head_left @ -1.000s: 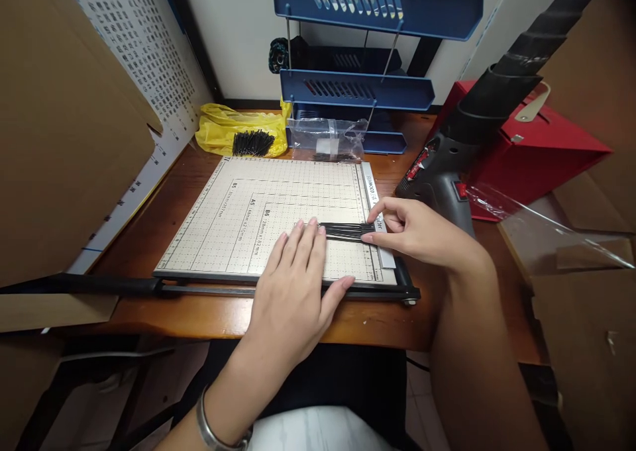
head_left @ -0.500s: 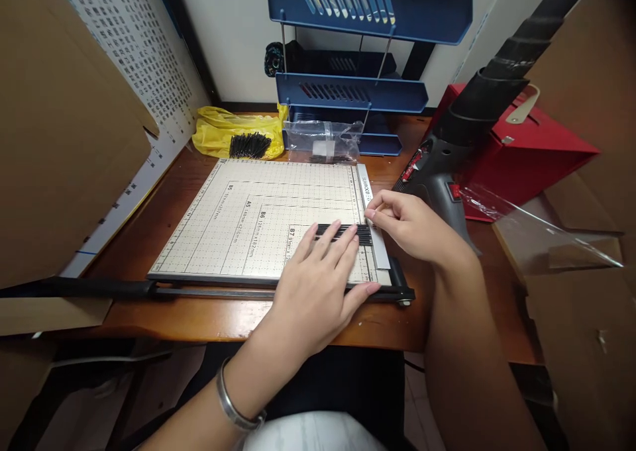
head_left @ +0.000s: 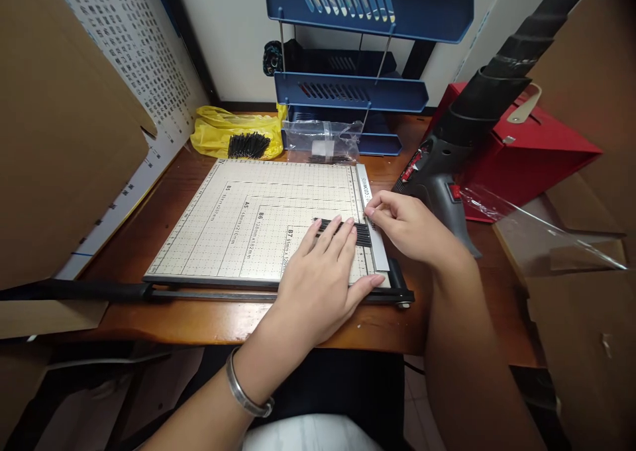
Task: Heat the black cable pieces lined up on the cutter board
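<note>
A paper cutter (head_left: 199,239) with a printed grid lies before me. A row of thin black strands (head_left: 362,232), wires or tubes, rests side by side on its board, their right ends against the silver guide bar (head_left: 373,232). My left hand (head_left: 320,272) lies flat over the strands, fingers stretched and thumb out near the front edge; it hides part of the row. Beside the bar, just beyond the strands, my right hand (head_left: 401,224) is closed in a pinch. Whatever its fingertips hold, if anything, is too small to make out.
The cutter's black handle (head_left: 99,289) runs along the table's front edge. Behind stand a yellow bag (head_left: 211,132) with a black strand bundle (head_left: 249,145), a clear bag (head_left: 342,140) and a blue rack (head_left: 348,90). A heat gun (head_left: 442,163) and red box (head_left: 541,146) are right.
My left hand has shifted slightly right, and the far strands now show a little further up the board. My right hand keeps its pinch by the bar, barely moved.
</note>
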The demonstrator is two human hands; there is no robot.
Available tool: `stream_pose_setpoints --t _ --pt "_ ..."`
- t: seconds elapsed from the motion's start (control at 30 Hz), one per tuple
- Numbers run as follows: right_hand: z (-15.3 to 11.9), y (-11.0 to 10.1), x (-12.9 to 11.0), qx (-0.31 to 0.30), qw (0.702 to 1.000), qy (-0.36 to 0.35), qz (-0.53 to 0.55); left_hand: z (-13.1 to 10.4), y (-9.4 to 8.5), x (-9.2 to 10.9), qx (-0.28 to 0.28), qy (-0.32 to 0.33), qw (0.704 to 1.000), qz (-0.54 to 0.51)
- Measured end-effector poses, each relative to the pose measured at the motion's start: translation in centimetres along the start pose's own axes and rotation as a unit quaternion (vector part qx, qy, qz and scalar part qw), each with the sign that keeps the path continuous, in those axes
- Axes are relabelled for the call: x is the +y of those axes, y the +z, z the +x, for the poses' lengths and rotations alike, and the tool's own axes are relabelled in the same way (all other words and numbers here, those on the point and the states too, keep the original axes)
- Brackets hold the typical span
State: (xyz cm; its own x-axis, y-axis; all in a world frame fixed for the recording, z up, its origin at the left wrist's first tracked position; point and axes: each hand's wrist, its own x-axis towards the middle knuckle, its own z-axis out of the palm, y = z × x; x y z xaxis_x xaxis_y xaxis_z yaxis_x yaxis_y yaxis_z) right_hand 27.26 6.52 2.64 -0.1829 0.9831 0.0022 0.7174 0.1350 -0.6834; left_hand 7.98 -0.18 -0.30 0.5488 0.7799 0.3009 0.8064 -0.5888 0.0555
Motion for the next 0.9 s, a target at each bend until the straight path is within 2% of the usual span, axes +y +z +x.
stream_pose_setpoints --t 0.23,0.43,0.73,0.9 --pt "-0.1 0.0 -0.1 0.001 1.0 -0.007 -0.016 0.1 0.2 0.3 0.007 0.016 1.0 -0.005" --pt "0.0 -0.1 -0.1 0.005 1.0 -0.004 -0.015 0.4 0.4 0.6 0.03 -0.022 0.999 -0.014" --pt "-0.1 0.0 -0.3 0.0 1.0 0.001 -0.004 0.8 0.8 2.1 -0.009 -0.023 0.999 -0.034" --pt "-0.1 -0.1 -0.1 0.005 1.0 -0.009 -0.004 1.0 -0.2 1.2 0.008 -0.021 0.999 -0.044"
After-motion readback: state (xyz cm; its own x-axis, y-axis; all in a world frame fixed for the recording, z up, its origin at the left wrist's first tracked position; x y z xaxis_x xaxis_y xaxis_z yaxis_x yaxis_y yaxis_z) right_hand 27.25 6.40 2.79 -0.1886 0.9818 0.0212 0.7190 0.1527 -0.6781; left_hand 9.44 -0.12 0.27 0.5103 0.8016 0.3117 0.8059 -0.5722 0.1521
